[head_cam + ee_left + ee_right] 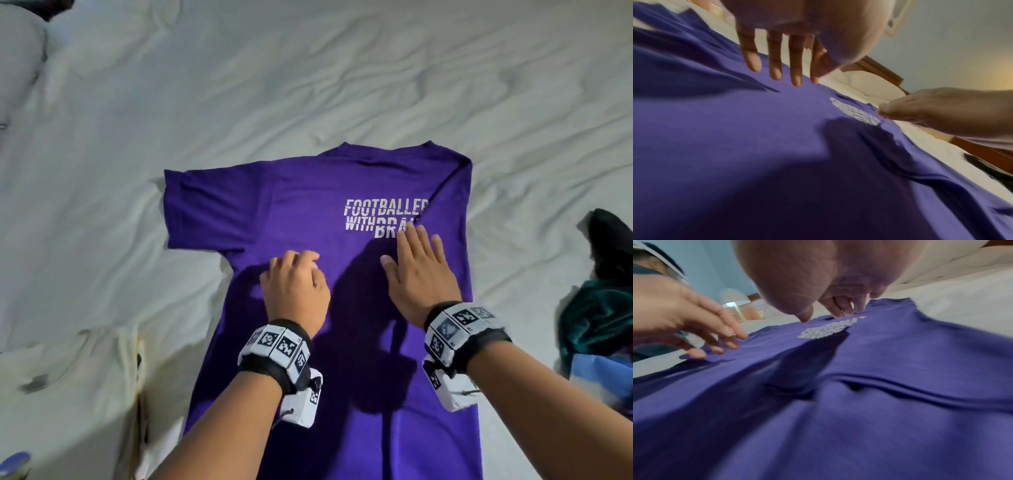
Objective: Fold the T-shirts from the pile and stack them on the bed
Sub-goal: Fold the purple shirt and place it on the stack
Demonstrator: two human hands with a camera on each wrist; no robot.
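We see a purple T-shirt (308, 212) with white printed letters (383, 217) on a white, wrinkled bed (308, 85). At the right lie dark green (603, 315), black (613, 240) and blue clothes (603, 373). The wrist bands (281, 346) carry black-and-white square patterns.

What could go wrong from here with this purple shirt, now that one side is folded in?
1. The folded-in right side of the purple T-shirt leaves a raised crease; folding over it may lock the wrinkle in.
2. The left sleeve is not yet folded in; both the left hand and the right hand rest mid-shirt, so pulling it may skew the fold.
3. The pile of clothes lies close and could catch the edge.
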